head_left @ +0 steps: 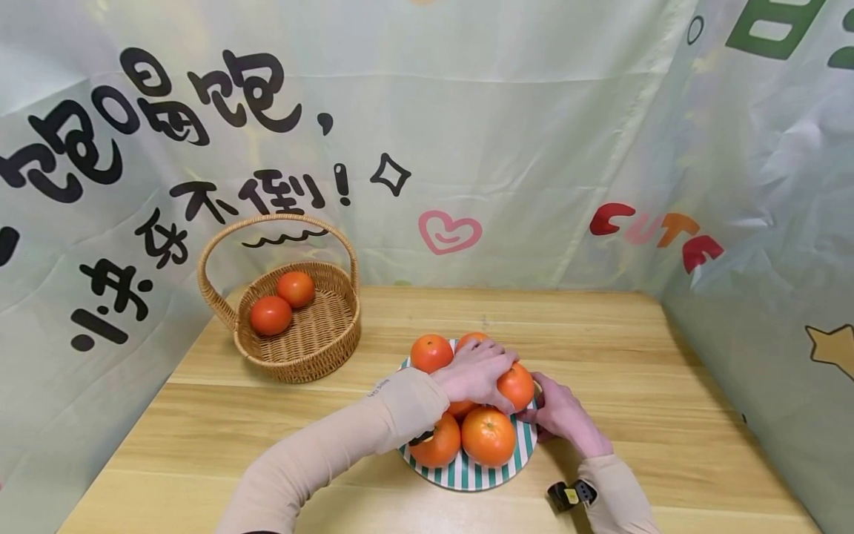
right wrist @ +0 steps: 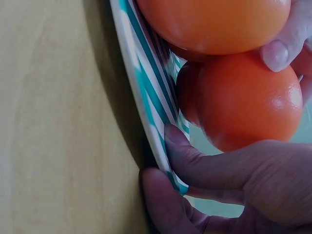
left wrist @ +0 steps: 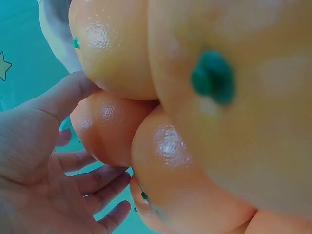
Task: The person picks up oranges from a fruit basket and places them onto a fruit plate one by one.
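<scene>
A green-and-white striped plate (head_left: 467, 478) near the table's front edge carries a pile of several oranges. My left hand (head_left: 477, 371) reaches over the pile, its fingers curled over an orange (head_left: 519, 384) on the right side. In the left wrist view the thumb and fingers of that hand (left wrist: 73, 146) bracket the orange (left wrist: 105, 131). My right hand (head_left: 559, 415) pinches the plate's right rim. The right wrist view shows this hand (right wrist: 170, 170) with its thumb against the table and its fingers on the striped rim (right wrist: 146, 87), beside the orange (right wrist: 243, 97).
A wicker basket (head_left: 300, 371) with a hoop handle stands at the back left with two oranges (head_left: 270, 315) inside. The wooden table (head_left: 634, 356) is walled by printed cloth at the back and on both sides. A small black device (head_left: 570, 495) sits at my right wrist.
</scene>
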`<action>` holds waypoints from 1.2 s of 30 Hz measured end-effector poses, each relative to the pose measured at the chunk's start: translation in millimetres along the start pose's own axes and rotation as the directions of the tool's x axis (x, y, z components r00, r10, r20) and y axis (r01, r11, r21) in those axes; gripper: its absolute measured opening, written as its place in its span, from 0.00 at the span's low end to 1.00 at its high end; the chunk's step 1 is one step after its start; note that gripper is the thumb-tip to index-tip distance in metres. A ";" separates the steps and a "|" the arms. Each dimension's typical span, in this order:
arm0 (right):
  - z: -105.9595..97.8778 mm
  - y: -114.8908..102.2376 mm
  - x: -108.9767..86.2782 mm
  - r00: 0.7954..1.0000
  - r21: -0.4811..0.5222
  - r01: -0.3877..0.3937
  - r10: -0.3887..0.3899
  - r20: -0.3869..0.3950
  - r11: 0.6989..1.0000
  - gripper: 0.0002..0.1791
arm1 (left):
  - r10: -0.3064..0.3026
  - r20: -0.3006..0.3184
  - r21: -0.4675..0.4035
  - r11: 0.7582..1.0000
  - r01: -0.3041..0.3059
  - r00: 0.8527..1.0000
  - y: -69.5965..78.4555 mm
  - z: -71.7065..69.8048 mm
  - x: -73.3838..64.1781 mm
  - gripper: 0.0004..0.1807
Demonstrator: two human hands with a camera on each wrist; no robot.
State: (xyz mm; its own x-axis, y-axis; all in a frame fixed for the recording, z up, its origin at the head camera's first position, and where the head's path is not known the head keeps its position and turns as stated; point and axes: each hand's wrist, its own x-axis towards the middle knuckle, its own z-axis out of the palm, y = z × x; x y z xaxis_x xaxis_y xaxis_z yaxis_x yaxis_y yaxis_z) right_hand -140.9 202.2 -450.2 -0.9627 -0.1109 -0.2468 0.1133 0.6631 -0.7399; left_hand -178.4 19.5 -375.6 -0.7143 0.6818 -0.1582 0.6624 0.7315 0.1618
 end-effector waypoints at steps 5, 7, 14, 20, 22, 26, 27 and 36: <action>-0.6 1.3 1.0 1.000 0.008 0.004 -0.004 0.014 1.000 0.39 | -0.020 0.018 0.012 1.000 0.020 1.000 1.1 1.4 2.2 0.41; -1.3 1.9 1.8 1.000 0.008 0.005 -0.005 0.023 1.000 0.39 | -0.026 0.021 0.022 0.999 0.025 0.999 1.7 1.6 3.5 0.41; -3.3 1.7 2.4 0.999 0.001 -0.005 0.005 0.053 1.000 0.39 | -0.040 0.039 0.028 0.999 0.039 0.998 4.4 3.7 7.4 0.41; -4.5 -0.1 1.5 0.998 -0.011 -0.003 0.004 0.065 1.000 0.39 | -0.056 0.060 0.002 0.998 0.056 0.997 5.7 4.3 6.7 0.39; -4.6 -0.6 1.3 0.998 -0.008 -0.008 0.009 0.064 1.000 0.39 | -0.062 0.069 -0.012 0.998 0.063 0.996 5.7 4.0 6.4 0.38; -4.7 -0.6 0.9 0.998 -0.002 0.004 -0.003 0.063 1.000 0.39 | -0.058 0.074 -0.018 0.998 0.059 0.996 4.7 3.2 6.2 0.36; -4.7 -0.7 0.5 0.998 0.002 0.007 -0.007 0.062 1.000 0.39 | -0.054 0.071 -0.020 0.998 0.055 0.996 4.4 2.9 6.0 0.35; -4.4 1.4 0.1 0.997 0.013 0.043 -0.043 0.061 0.999 0.36 | -0.014 0.034 -0.060 0.998 0.016 0.999 1.3 1.4 4.2 0.30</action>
State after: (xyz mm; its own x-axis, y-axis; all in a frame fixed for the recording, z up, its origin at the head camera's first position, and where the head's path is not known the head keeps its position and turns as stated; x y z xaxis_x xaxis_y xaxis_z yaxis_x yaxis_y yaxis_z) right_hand -141.9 206.4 -448.5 -0.9500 -0.1845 -0.2521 0.0753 0.6478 -0.7581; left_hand -180.2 23.3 -377.5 -0.7152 0.6717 -0.1932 0.6363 0.7401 0.2179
